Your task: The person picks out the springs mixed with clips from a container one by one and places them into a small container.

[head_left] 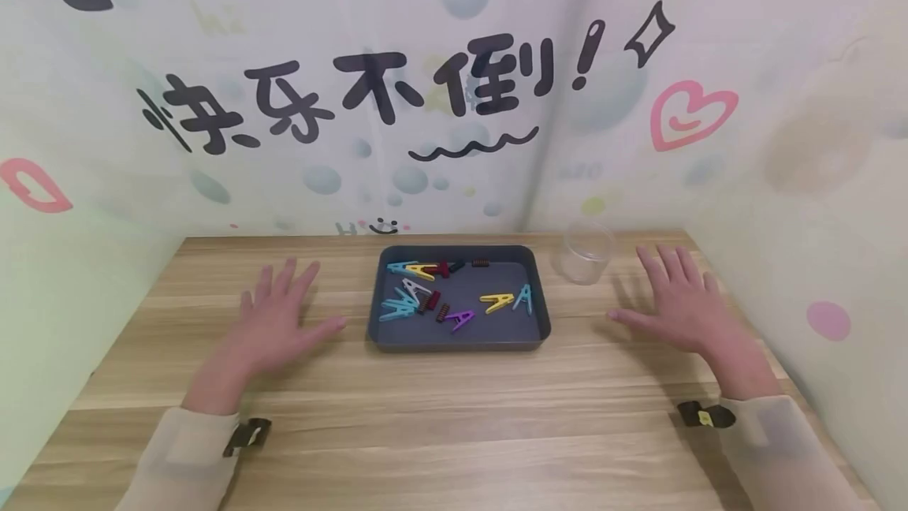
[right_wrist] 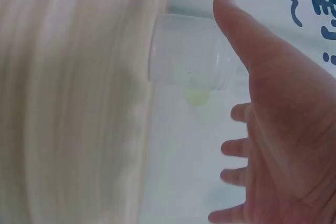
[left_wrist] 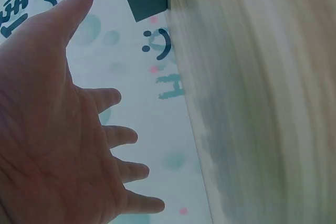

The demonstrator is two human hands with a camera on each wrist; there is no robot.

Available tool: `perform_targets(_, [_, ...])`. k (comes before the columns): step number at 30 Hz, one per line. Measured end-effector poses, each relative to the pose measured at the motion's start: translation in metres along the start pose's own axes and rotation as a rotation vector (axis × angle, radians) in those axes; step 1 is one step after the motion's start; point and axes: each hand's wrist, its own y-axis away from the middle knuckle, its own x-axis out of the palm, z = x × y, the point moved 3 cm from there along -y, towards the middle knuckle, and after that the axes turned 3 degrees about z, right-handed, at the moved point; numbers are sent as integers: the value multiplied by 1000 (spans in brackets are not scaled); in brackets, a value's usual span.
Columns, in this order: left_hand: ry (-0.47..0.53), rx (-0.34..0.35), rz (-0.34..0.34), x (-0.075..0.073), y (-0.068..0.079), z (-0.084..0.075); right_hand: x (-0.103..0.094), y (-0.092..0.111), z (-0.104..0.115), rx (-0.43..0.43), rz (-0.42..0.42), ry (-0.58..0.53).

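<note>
My left hand hovers over the table to the left of a dark grey tray, fingers spread and holding nothing. On the other side, my right hand is likewise spread and holds nothing; a clear plastic cup stands between it and the tray. Inside the tray lie small clips: blue ones, yellow ones, a purple one and a whitish one. Several small dark red and brown pieces lie among them. In the right wrist view the cup appears beyond the thumb.
A wood-grain table runs back to a printed wall cloth with black lettering. Pale side walls close in the left and right. Both wrists wear black straps over light sleeves.
</note>
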Motion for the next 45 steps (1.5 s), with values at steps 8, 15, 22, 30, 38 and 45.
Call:
perform_targets(8, [92,59,-22,3,-7,-11,-15,-13,13,-166,-147,5])
perform_targets(15, [173,93,-20,4,-13,-20,-27,-24,37,-294,-200,21])
perform_targets(22, [255,124,11,6,-17,-28,-31,-34,64,-424,-230,7])
perform_targets(30, [396,139,36,13,-24,-33,-30,-48,91,-523,-192,-10])
perform_targets(38, [579,133,97,17,-30,-39,-21,-66,114,-580,-126,3])
perform_targets(45, [684,120,146,22,-34,-40,-15,-76,136,-631,-51,-56])
